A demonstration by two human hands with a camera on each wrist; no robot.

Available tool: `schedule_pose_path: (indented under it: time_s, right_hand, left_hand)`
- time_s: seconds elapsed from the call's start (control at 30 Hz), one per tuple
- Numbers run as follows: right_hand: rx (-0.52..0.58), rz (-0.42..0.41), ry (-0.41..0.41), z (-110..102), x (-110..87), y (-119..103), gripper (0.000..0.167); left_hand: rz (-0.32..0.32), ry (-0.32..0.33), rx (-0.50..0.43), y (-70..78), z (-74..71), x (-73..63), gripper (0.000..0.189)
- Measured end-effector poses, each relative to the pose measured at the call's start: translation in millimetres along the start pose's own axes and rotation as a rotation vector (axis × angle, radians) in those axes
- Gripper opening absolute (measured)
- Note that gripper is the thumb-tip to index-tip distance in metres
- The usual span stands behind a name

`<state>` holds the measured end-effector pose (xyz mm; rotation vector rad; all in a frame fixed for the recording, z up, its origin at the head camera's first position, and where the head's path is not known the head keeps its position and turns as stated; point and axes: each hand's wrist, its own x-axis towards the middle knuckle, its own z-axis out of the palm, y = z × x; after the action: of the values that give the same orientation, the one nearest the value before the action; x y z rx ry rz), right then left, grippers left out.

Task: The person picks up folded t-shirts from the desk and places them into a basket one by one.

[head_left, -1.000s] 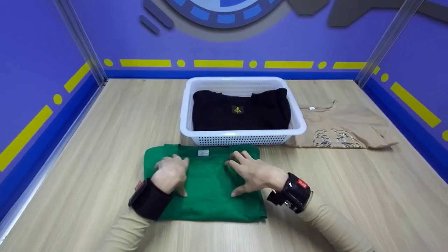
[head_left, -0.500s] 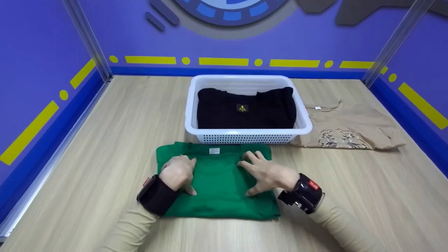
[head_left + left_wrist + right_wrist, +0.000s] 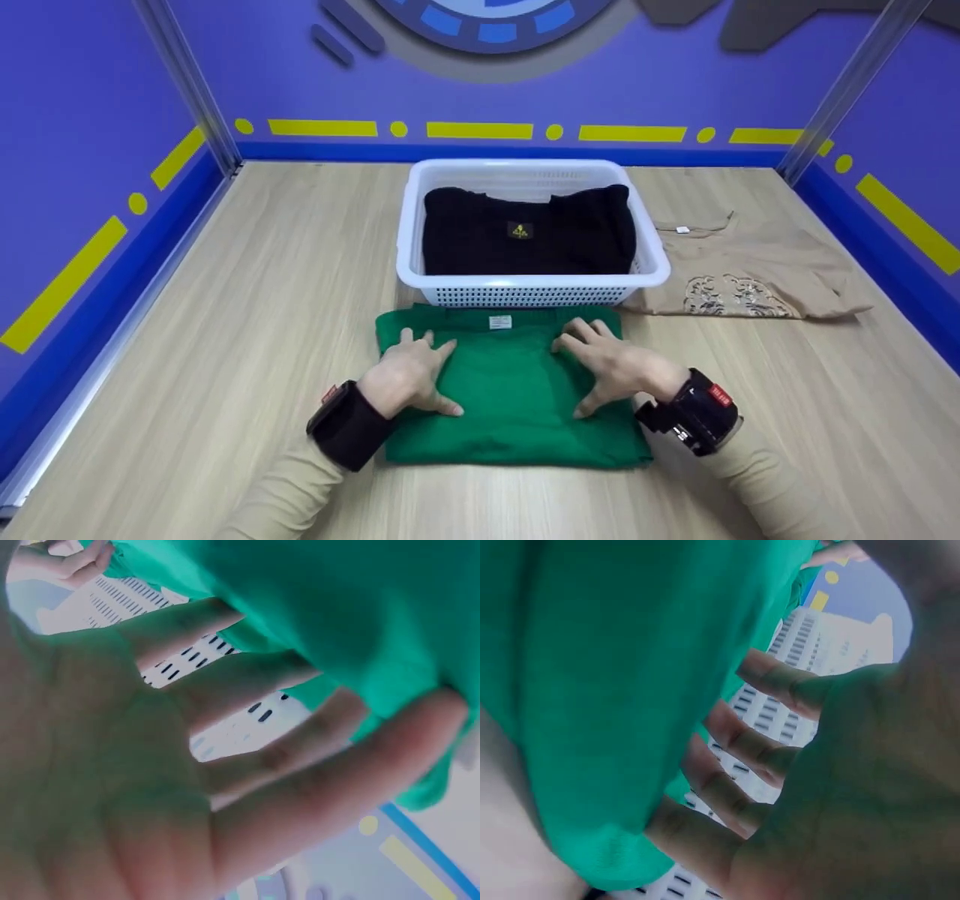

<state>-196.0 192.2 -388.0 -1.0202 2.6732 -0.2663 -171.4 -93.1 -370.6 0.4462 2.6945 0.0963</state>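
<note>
A folded green shirt [image 3: 510,390] lies on the table in front of the basket, its neckline with a white label at the far edge. My left hand [image 3: 409,375] rests on its left part, fingers spread and thumb turned inward. On the right part, my right hand [image 3: 619,369] touches the cloth with spread, slightly bent fingers. Both wrist views show fingertips against the green cloth; in the left wrist view the fingers [image 3: 300,787] are nearly straight, and in the right wrist view the fingers [image 3: 742,742] reach the fabric without wrapping round it.
A white perforated basket [image 3: 532,282] stands just behind the green shirt, with a folded black shirt [image 3: 480,244] in it. Right of the basket lies a beige garment [image 3: 772,259] with an ornate pattern. Blue-purple panels [image 3: 315,90] wall the wooden table [image 3: 247,300] at the back and sides.
The green shirt has slid to the right along the table under both hands, coming more squarely in front of the basket. The basket and the beige garment stay put; the head view shifts slightly.
</note>
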Motion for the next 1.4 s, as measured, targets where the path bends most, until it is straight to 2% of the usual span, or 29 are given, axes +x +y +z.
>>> schedule_pose_path:
  time_s: [0.3,0.4,0.5,0.6,0.67,0.73,0.83,0.9,1.0,1.1,1.23,1.4]
  right_hand:
    - [-0.006,0.144,-0.077,-11,-6.6,9,0.078]
    - [-0.020,0.171,-0.097,-13,-7.5,10,0.078]
    - [-0.050,0.161,-0.091,-14,-9.1,11,0.077]
    - [-0.066,0.137,-0.047,-16,-9.9,11,0.071]
    - [-0.070,0.147,0.000,-17,-9.6,11,0.067]
    - [-0.058,0.212,0.040,-19,-10.1,12,0.067]
    - [-0.015,0.389,0.054,-24,-13.5,18,0.084]
    - [-0.006,0.500,0.030,-26,-16.2,25,0.080]
    - [-0.015,0.589,-0.026,-27,-18.5,35,0.061]
    - [-0.026,0.578,-0.038,-25,-16.5,40,0.054]
    - [0.026,0.518,0.015,-23,-10.9,38,0.047]
    - [0.124,0.510,0.038,-22,-5.9,37,0.042]
  left_hand:
    - [0.126,0.079,-0.031,0.1,7.7,8.2,0.088]
    - [0.141,0.110,-0.063,1.9,11.5,9.1,0.086]
    - [0.142,0.152,-0.140,6.0,13.2,10.3,0.083]
    - [0.105,0.209,-0.235,9.2,13.2,11.5,0.078]
    - [0.060,0.272,-0.281,8.9,13.0,11.6,0.075]
    - [-0.010,0.339,-0.303,7.8,12.3,12.3,0.074]
    - [-0.131,0.388,-0.300,2.4,10.1,13.9,0.070]
    - [-0.198,0.370,-0.297,-2.5,9.0,15.7,0.067]
    - [-0.228,0.316,-0.308,-9.4,8.7,18.7,0.052]
    - [-0.177,0.296,-0.329,-12.0,10.4,23.5,0.038]
    - [-0.091,0.263,-0.394,-12.0,10.6,30.0,0.028]
    - [-0.083,0.155,-0.475,-14.0,7.1,35.0,0.032]
